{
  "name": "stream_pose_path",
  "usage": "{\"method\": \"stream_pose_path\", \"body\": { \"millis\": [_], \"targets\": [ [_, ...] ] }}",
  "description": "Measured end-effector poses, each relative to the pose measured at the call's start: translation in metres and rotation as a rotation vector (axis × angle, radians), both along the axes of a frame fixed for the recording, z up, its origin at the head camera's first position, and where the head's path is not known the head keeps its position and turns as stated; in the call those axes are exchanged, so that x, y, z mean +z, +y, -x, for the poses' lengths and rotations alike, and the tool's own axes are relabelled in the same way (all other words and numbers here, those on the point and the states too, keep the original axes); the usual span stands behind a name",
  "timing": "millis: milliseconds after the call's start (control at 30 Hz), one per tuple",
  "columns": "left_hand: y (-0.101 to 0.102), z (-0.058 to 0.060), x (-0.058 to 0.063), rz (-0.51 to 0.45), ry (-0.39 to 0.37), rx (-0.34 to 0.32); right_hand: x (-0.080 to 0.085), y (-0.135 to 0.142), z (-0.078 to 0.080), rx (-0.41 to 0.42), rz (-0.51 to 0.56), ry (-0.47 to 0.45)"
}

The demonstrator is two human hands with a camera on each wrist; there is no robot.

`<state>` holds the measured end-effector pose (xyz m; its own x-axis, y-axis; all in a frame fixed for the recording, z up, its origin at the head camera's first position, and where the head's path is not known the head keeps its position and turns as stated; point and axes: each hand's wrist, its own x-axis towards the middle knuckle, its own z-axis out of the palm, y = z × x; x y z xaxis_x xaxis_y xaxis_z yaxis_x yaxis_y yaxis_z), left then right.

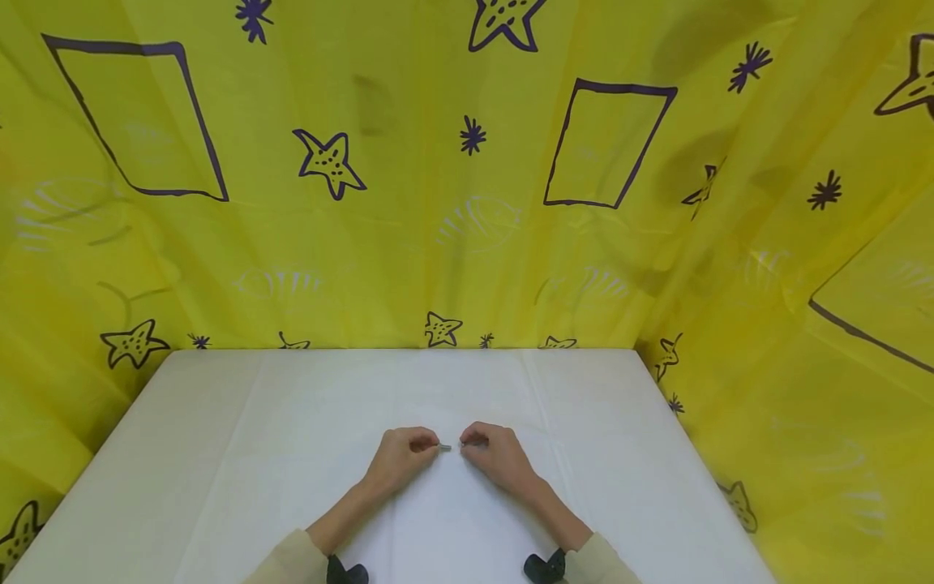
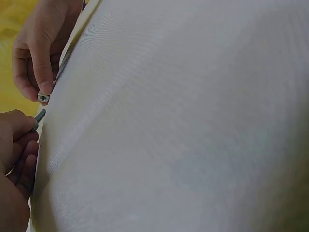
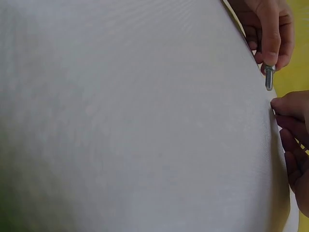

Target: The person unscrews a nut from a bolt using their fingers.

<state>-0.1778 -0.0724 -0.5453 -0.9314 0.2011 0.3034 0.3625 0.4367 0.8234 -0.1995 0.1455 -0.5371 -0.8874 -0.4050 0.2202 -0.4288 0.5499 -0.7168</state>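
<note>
A small metal bolt point(image 3: 269, 79) is pinched by its head end between the thumb and finger of my left hand point(image 1: 404, 456), its shank pointing at the other hand. My right hand point(image 1: 499, 457) pinches a small metal nut point(image 2: 43, 97) at its fingertips, the hole facing the bolt's end. A short gap separates bolt and nut, both held over the white table. In the right wrist view the fingertips hide the nut. The left wrist view shows the bolt's tip point(image 2: 41, 114) just below the nut.
A white cloth point(image 1: 292, 405) with faint creases covers the table. Yellow curtains point(image 1: 409, 243) printed with starfish and rectangles hang behind and along both sides. Dark bands with camera mounts point(image 1: 546, 566) sit at the wrists, over pale sleeves point(image 1: 292, 560).
</note>
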Motion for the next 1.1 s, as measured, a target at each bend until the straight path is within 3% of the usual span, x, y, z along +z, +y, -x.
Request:
{"method": "stream_pose_path", "body": {
  "millis": [367,667,900,1100],
  "targets": [
    [0.002,0.002,-0.004,0.068,0.055,-0.044,0.0,0.002,0.003,0.005,-0.055,0.037],
    [0.002,0.004,-0.003,0.151,0.113,-0.041,0.002,0.004,0.005,0.01,-0.052,0.022],
    [0.001,0.004,0.002,0.134,0.099,-0.044,0.006,0.006,0.003,0.016,-0.012,-0.006],
    [-0.006,0.009,0.014,0.148,0.033,0.008,0.013,0.009,0.007,-0.034,-0.024,-0.021]
  ]
}}
